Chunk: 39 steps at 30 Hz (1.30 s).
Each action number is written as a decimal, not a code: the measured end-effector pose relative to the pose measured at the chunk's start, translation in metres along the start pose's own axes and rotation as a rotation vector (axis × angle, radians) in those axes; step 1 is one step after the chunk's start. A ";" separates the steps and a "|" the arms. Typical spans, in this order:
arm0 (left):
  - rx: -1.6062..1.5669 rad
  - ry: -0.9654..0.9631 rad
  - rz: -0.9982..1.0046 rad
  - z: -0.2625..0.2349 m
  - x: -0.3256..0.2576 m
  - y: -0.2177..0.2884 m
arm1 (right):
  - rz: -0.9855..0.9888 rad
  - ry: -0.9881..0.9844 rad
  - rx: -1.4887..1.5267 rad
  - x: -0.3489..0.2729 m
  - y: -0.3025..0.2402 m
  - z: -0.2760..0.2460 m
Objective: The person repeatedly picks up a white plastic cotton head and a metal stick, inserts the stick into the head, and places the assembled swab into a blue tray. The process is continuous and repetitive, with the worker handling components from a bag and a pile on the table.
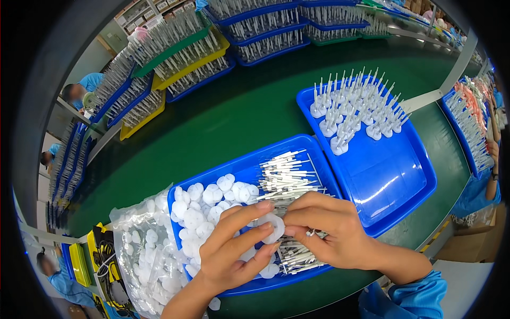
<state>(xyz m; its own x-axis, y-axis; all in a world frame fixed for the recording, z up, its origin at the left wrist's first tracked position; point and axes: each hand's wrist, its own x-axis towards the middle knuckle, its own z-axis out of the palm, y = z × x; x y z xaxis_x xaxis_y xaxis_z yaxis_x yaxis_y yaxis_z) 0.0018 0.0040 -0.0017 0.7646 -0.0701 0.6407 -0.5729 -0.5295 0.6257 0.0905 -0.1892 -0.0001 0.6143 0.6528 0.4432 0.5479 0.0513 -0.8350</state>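
Observation:
My left hand [234, 250] pinches a white round plastic disc [272, 226] between thumb and fingers above the near blue tray [247, 165]. My right hand [329, 228] meets it at the disc, fingertips closed on a thin white pin [309, 232] that mostly hides under the fingers. In that tray lie a heap of white discs [204, 210] on the left and a pile of white pins [284, 178] on the right. A second blue tray [388, 175] to the right holds several assembled discs with upright pins [356, 114] at its far end.
A clear plastic bag of white discs [141, 250] lies left of the near tray on the green table [234, 111]. Stacked blue, yellow and green trays of assembled parts [186, 58] line the far side. Other people sit at the left and right edges.

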 end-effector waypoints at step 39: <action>-0.795 0.093 -0.637 -0.003 -0.003 -0.006 | 0.091 -0.097 -0.085 0.008 -0.010 -0.014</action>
<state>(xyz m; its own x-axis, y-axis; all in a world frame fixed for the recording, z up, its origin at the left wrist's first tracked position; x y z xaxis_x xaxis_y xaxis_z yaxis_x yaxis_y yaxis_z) 0.0018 0.0100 -0.0062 0.9890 0.1122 0.0962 -0.1236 0.2708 0.9547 0.0978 -0.1952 0.0160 0.6081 0.7223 0.3294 0.5407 -0.0730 -0.8380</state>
